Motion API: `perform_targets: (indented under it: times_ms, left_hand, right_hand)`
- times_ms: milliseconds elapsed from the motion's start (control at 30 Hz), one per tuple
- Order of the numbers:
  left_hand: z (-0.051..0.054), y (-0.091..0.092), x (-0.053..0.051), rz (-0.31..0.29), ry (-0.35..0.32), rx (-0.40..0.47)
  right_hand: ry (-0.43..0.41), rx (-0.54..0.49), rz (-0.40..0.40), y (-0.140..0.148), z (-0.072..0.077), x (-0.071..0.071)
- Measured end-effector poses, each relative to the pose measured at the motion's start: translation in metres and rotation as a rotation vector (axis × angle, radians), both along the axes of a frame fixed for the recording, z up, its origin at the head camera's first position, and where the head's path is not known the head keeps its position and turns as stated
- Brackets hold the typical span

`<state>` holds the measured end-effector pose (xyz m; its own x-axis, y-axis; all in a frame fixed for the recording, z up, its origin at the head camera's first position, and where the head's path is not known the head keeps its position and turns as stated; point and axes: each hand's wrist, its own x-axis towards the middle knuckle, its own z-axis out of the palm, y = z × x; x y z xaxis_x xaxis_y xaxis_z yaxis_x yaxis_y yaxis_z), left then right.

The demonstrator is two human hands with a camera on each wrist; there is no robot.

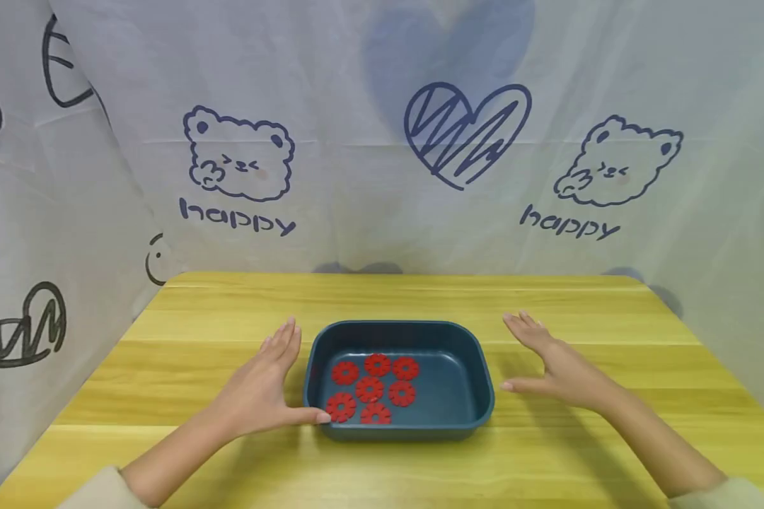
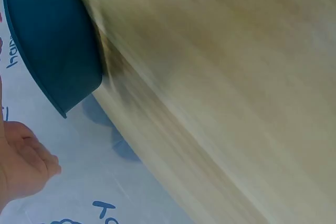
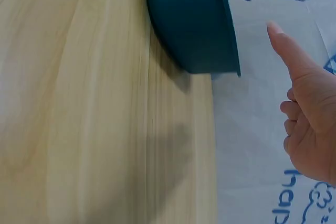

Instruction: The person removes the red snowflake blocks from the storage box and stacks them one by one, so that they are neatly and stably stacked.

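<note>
A dark teal rectangular tray (image 1: 448, 396) with rounded corners stands on the table. Several flat red notched discs (image 1: 402, 403), each with a small central hole, lie in its left half. At the tray's left side is my left hand (image 1: 257, 392), fingers extended and thumb spread. Its thumb tip overlaps the front left corner of the rim; whether they touch I cannot tell. My right hand (image 1: 563, 371) hovers apart from the tray's right side, thumb and fingers spread, holding nothing. Both wrist views show the tray's outer wall (image 2: 50, 35) beside the hand.
The tray stands on a yellowish wooden table (image 1: 229, 318) with a rounded far edge. Behind it hangs a white cloth (image 1: 350, 198) printed with bears, hearts and the word "happy". More printed cloth (image 1: 25, 233) hangs along the left side.
</note>
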<state>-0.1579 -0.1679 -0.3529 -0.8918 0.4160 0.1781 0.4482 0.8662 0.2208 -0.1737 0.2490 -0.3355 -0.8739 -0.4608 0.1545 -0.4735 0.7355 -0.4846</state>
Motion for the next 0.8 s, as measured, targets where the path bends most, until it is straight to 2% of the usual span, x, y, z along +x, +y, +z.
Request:
perform_targets:
  times_ms: [233,400,533,633,800]
  left_hand:
    - [0.001,0.006,-0.003,-0.037,-0.058,0.008]
    - [0.001,0.01,-0.003,-0.034,-0.127,-0.021]
    - [0.003,0.013,-0.002,-0.031,-0.154,-0.054]
    - [0.003,0.014,-0.001,-0.033,-0.159,-0.07]
    - [0.002,0.012,0.001,-0.034,-0.137,-0.087]
  right_hand:
    - [0.053,0.011,0.025,-0.018,-0.003,-0.01]
    - [0.103,-0.029,0.039,-0.033,-0.007,-0.016]
    - [0.13,-0.075,0.032,-0.043,-0.008,-0.02]
    - [0.112,-0.12,0.027,-0.052,-0.008,-0.023]
    - [0.006,-0.201,0.051,-0.068,-0.009,-0.025]
